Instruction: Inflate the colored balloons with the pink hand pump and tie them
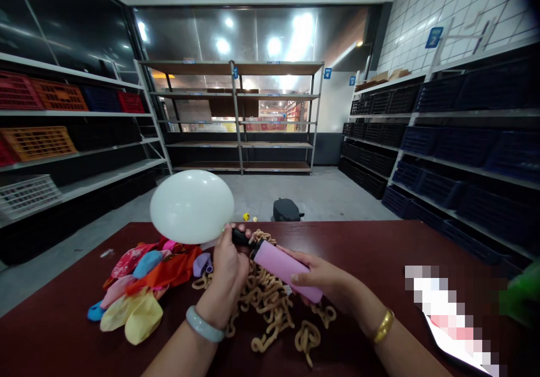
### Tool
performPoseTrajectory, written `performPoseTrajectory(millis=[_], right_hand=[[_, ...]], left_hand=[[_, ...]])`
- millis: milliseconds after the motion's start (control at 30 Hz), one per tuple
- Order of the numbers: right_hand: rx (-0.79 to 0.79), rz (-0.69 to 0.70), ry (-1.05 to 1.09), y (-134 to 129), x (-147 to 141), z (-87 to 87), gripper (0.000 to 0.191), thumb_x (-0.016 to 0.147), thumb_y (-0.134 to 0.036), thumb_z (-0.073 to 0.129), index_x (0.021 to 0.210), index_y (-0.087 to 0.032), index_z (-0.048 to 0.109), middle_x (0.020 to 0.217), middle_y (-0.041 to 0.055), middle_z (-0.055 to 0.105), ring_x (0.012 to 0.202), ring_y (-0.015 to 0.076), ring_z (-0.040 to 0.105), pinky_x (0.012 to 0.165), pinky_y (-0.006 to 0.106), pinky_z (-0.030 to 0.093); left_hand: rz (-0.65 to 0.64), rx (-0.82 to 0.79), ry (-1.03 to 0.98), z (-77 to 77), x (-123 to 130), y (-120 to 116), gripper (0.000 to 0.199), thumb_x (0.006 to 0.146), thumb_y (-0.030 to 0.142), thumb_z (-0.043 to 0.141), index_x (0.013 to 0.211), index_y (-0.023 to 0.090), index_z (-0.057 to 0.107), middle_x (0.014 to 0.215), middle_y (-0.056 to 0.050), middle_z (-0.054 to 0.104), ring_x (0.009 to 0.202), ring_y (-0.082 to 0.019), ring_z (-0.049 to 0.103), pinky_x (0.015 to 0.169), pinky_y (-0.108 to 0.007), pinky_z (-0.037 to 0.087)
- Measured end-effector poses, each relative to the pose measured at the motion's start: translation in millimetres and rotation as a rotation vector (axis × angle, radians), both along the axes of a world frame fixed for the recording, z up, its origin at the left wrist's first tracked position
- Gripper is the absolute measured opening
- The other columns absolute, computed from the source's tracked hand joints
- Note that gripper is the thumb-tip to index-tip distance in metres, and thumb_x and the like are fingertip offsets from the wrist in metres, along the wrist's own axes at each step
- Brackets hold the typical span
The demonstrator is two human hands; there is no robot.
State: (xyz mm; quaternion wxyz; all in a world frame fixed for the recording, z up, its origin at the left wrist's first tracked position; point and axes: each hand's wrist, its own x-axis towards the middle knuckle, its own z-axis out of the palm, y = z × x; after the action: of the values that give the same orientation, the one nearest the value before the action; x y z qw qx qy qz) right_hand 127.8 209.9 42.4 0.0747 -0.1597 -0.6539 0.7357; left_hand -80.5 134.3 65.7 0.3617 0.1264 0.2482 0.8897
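Note:
A white inflated balloon (192, 206) stands out to the left above the table, with its neck at the fingers of my left hand (233, 261). That hand is closed around the balloon's neck and the black front end (241, 237) of a pink hand pump. My right hand (319, 275) is wrapped round the pump's pink barrel (287, 270), which slants down to the right. Below both hands lies a loose heap of tan, curled, cord-like loops (270, 304). Limp balloons (143, 312) in several colours are piled left of my left wrist.
The dark red table (358, 337) carries everything. A partly pixelated white sheet-like thing (442, 332) lies at its right, near a blurred green object (525, 295). Beyond it, a dark grey bag (287, 210) sits on the floor. Shelves with crates (430, 140) line both sides.

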Motion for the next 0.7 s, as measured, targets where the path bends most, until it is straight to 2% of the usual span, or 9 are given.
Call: performPoseTrajectory(millis=[100,233,367,500,700], right_hand=[[-0.010,0.016,-0.019,-1.3,3.6,4.8,0.088,0.073,-0.040,0.078,0.148,-0.032,0.034,0.098,0.0036,0.064,0.068,0.0129,0.059,0.054,0.022,0.046],[-0.034,0.046,-0.019,4.0,11.0,6.8,0.089,0.069,-0.038,0.081,0.146,-0.030,0.038,0.108,0.0052,0.063,0.076,0.0145,0.060,0.058,0.022,0.047],[-0.041,0.090,-0.022,13.1,16.9,4.2,0.089,0.067,-0.035,0.082,0.145,-0.030,0.040,0.110,0.0063,0.063,0.079,0.0150,0.061,0.062,0.022,0.048],[-0.010,0.095,-0.021,19.5,20.9,4.6,0.085,0.070,-0.035,0.080,0.145,-0.030,0.041,0.115,0.0072,0.062,0.075,0.0135,0.060,0.058,0.021,0.047],[0.012,0.065,0.043,14.7,13.0,2.3,0.083,0.073,-0.037,0.078,0.146,-0.029,0.038,0.112,0.0065,0.064,0.077,0.0133,0.062,0.061,0.021,0.048]], left_hand=[[0.042,0.024,-0.010,12.0,-22.7,-7.3,0.015,0.087,0.023,0.058,0.075,0.019,0.051,0.064,0.000,0.051,0.055,-0.013,0.050,0.050,-0.026,0.043],[0.159,0.063,-0.006,25.1,-53.1,-19.9,0.015,0.089,0.024,0.054,0.076,0.018,0.049,0.063,0.001,0.050,0.053,-0.012,0.048,0.050,-0.024,0.042],[0.211,0.086,-0.013,27.0,-65.7,-23.5,0.017,0.092,0.023,0.049,0.076,0.018,0.048,0.062,0.002,0.048,0.050,-0.011,0.046,0.048,-0.022,0.040],[0.178,0.089,0.010,18.4,-52.6,-14.9,0.014,0.089,0.023,0.053,0.077,0.018,0.049,0.063,0.002,0.049,0.052,-0.010,0.047,0.050,-0.022,0.040],[0.050,0.040,0.058,-0.5,-4.9,0.8,0.018,0.079,0.025,0.067,0.077,0.017,0.051,0.068,0.000,0.053,0.060,-0.013,0.054,0.056,-0.025,0.045]])
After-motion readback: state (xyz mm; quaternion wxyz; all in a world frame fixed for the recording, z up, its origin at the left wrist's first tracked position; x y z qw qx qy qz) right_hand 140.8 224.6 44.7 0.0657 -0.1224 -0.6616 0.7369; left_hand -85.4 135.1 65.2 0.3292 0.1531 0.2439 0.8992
